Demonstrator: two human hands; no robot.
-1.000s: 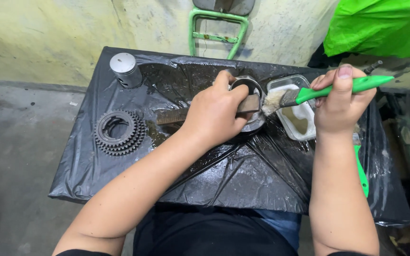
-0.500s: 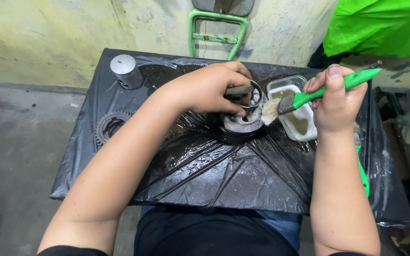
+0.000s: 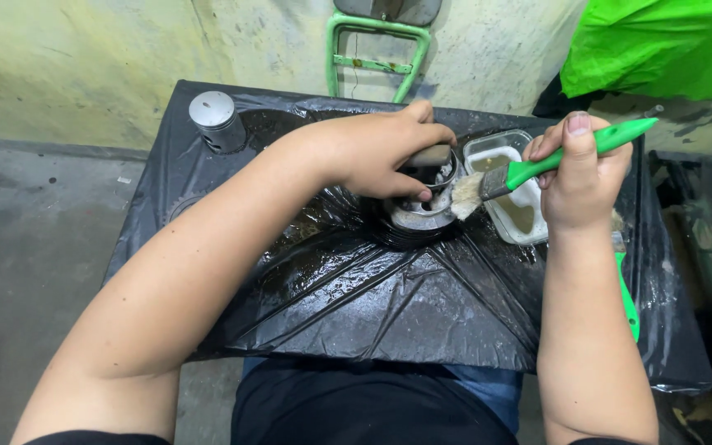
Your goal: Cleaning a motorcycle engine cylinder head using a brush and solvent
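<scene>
My left hand (image 3: 385, 148) grips a round metal part (image 3: 419, 210) from above, holding it on a wet black plastic sheet (image 3: 389, 305). A short shaft sticks out under my fingers. My right hand (image 3: 580, 169) holds a paintbrush with a green handle (image 3: 574, 152). The pale bristles touch the right edge of the metal part. Right behind the brush sits a clear plastic tub (image 3: 514, 185) with brownish liquid.
A silver piston (image 3: 217, 120) stands at the back left of the sheet. A gear is mostly hidden behind my left forearm. A green metal frame (image 3: 372, 53) leans on the wall. Green cloth (image 3: 661, 49) lies at top right. A second green handle (image 3: 626, 292) lies beside my right forearm.
My left hand turned over the metal part and now covers it from above. My forearm swung across the gear. The brush dropped from the tub to the part's edge.
</scene>
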